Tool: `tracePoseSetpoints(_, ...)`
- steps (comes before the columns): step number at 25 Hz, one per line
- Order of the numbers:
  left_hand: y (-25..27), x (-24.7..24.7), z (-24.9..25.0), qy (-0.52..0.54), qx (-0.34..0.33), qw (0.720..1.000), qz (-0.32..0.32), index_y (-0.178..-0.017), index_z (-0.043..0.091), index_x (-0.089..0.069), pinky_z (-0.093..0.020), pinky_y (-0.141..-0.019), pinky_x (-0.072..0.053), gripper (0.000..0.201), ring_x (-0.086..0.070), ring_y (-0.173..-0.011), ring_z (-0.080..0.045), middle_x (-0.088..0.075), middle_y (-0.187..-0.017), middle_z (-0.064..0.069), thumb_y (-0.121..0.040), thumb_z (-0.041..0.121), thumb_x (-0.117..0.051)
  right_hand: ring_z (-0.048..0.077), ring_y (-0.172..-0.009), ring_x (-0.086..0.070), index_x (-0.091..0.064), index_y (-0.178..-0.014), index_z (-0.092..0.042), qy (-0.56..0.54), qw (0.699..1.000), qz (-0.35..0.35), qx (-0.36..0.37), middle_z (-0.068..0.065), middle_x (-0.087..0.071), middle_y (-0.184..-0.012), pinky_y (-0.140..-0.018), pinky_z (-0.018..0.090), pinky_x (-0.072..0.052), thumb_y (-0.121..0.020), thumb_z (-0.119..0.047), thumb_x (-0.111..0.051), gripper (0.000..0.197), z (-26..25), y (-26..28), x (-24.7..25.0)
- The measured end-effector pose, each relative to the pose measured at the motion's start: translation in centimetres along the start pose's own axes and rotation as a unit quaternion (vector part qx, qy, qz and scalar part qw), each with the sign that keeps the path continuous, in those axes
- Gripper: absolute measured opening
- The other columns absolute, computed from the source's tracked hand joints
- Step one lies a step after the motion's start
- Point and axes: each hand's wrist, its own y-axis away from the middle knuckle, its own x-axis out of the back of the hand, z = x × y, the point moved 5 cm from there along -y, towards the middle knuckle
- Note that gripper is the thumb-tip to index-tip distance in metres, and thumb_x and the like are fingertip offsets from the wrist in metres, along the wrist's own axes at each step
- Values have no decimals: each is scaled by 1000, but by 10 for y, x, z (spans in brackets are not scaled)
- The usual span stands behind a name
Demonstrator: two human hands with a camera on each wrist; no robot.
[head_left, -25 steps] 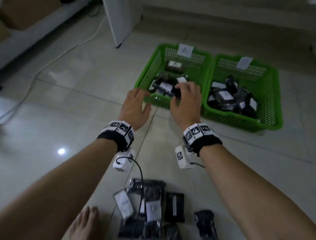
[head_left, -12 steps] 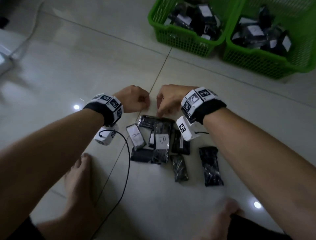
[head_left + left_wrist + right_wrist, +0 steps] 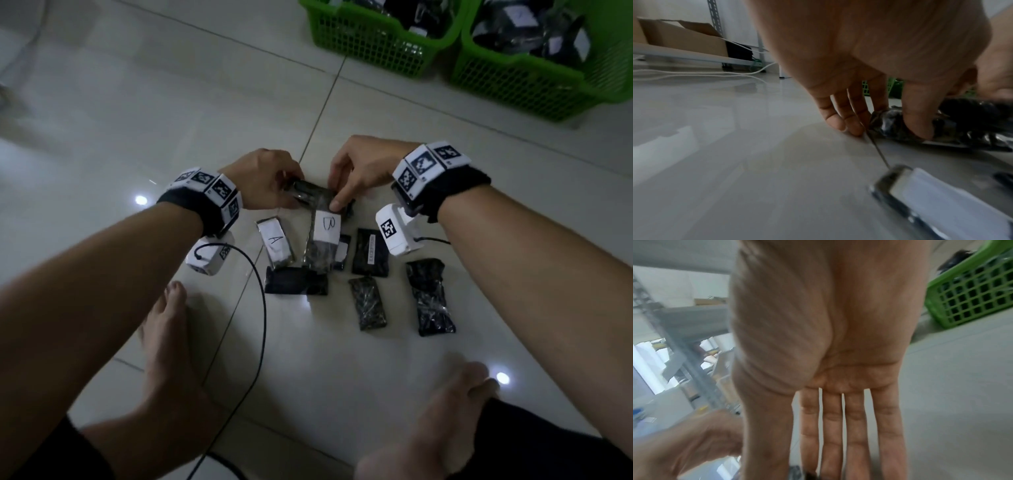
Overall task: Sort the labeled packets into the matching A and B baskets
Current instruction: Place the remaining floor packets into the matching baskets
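Note:
A pile of dark packets lies on the tiled floor in front of me. My left hand (image 3: 291, 192) (image 3: 879, 128) grips the end of a shiny dark packet (image 3: 308, 193) (image 3: 892, 123) between thumb and fingers, at the far edge of the pile. My right hand (image 3: 337, 198) (image 3: 818, 467) pinches the top edge of the packet labelled B (image 3: 327, 240), thumb on the near face and straight fingers behind. The packet labelled A (image 3: 275, 243) (image 3: 941, 199) lies flat beside it. Two green baskets (image 3: 370, 37) (image 3: 513, 78) holding packets stand at the far right, with their labels out of view.
Several unlabelled-side dark packets (image 3: 370, 251) (image 3: 367, 303) (image 3: 430, 296) lie nearer me. A black cable (image 3: 262, 308) runs from the left wrist across the floor. My bare feet (image 3: 164, 342) (image 3: 455, 394) flank the pile. A cardboard box (image 3: 684, 39) and white cords (image 3: 694, 73) lie far left.
Both hands came back from the A basket to the pile near my feet. They closed on packets, and the B packet's top edge is now held.

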Motion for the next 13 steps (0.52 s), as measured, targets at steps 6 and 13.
tracePoseSetpoints(6,-9,23,-28,52,133,987,71,-120,16,-66,-32,-85,-45,33,-58,-96,-23,-63,-109,-6,-92,33,-65,18,-77,-70,-71,-91,-14,-58,959,273,-49,-1,-71,-84,-69,35,-59,-74,-55,-83,46,3,8,32)
tracePoseSetpoints(13,-31,15,-28,161,243,953,77,-88,11,-64,-37,-71,-48,39,-58,-69,-28,-62,-75,-10,-101,43,-46,29,-89,-67,-36,-129,-11,-55,943,312,-101,5,-64,-103,-67,34,-52,-65,-46,-87,89,-11,-3,5)
